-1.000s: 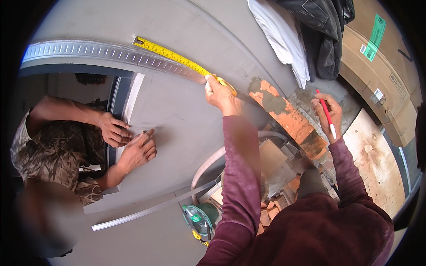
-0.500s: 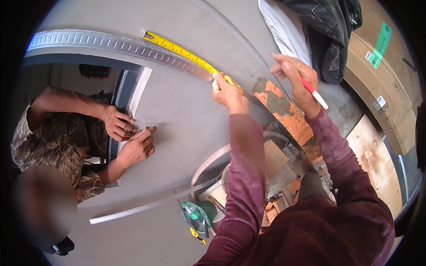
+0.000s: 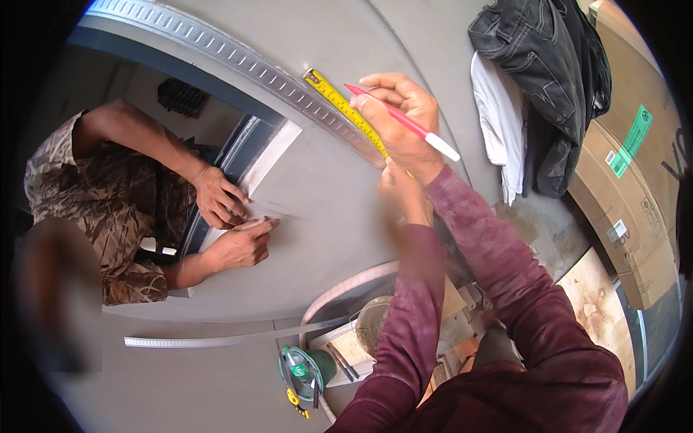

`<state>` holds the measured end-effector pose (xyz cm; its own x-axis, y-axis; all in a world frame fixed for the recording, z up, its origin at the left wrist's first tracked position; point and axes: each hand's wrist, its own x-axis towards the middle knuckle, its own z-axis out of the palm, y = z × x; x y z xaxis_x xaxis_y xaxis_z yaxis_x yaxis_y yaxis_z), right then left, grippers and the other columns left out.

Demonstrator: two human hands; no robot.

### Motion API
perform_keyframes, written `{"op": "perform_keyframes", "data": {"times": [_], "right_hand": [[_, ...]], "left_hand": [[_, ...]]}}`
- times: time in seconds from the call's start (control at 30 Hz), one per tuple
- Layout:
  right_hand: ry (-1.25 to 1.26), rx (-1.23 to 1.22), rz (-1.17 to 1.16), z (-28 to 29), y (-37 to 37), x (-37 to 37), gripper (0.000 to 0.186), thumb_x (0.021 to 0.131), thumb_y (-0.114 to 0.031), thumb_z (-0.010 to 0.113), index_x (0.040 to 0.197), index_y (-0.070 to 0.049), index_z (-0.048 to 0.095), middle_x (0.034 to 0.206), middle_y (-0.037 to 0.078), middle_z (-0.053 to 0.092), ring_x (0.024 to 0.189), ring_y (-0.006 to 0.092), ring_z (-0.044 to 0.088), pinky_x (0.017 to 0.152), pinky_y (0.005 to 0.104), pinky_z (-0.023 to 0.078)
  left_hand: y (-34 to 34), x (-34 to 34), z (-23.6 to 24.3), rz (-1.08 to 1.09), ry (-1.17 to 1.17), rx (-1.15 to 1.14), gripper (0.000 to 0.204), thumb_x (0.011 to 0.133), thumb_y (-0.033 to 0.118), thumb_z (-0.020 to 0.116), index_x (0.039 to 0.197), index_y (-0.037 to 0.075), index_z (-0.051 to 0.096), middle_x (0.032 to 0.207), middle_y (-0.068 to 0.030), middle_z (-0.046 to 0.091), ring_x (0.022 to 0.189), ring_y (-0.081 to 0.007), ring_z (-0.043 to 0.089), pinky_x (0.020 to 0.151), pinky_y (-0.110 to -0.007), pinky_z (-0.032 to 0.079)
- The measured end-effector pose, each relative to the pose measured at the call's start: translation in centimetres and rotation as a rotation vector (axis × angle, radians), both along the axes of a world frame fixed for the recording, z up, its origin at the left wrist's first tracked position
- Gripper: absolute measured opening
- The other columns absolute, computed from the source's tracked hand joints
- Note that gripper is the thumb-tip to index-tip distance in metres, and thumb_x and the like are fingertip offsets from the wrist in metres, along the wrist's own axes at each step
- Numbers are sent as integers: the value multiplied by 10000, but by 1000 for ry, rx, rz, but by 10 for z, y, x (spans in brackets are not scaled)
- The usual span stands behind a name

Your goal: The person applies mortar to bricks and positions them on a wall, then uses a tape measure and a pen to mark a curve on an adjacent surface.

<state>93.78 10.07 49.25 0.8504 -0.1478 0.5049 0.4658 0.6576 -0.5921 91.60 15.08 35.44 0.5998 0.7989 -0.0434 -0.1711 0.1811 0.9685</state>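
My right hand (image 3: 408,126) grips a red marker pen (image 3: 404,120) with a white end. The pen's red tip sits over the yellow tape measure (image 3: 333,98), whose blade lies along a slotted metal profile (image 3: 238,63) against the grey wall. My left hand (image 3: 406,189), just below the right, is closed on the tape measure near the profile's lower end. The tape's case is hidden by my hands. The free end of the blade shows partway up the profile.
Across the window frame (image 3: 229,172), a person in camouflage clothing rests one hand (image 3: 220,198) and another hand (image 3: 244,244) at the sill. Below stand a green bucket (image 3: 326,365) with a bottle, a second metal strip (image 3: 216,341) and a hose (image 3: 339,285). Dark clothes (image 3: 530,79) and cardboard (image 3: 613,209) are right.
My right hand has moved left with the marker, bringing its tip over the tape. The left hand stays on the tape measure. The whole view has shifted and turned.
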Motion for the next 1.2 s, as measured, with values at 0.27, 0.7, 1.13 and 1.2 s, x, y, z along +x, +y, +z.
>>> {"op": "perform_keyframes", "data": {"times": [0.27,0.7,1.13,1.2], "right_hand": [[-40,31,-40,23,41,-1,121,822,-72,707,916,3,707,787,81,727,714,103,676,655,255,555],[-9,-56,-74,31,43,0,189,849,-116,735,979,21,733,842,85,748,757,103,695,699,252,565],[-1,-34,-122,34,46,0,153,848,-116,710,916,20,725,773,107,743,692,110,696,653,258,560],[11,80,-200,26,47,15,147,857,-114,711,917,20,710,783,107,741,696,109,691,645,259,559]], "left_hand": [[-7,-37,-30,-87,68,43,349,1052,305,516,1017,-24,625,850,-32,598,787,-117,566,679,-283,467],[-15,-79,-68,-147,152,60,341,1053,308,517,1016,-14,622,858,-30,600,787,-117,567,675,-286,469],[-8,-65,-56,-105,120,48,333,1054,311,517,1015,-4,620,866,-27,602,787,-116,568,672,-288,471],[-14,-62,-55,-112,110,47,332,1054,311,517,1015,-2,619,867,-27,602,786,-116,568,671,-289,472]]}}
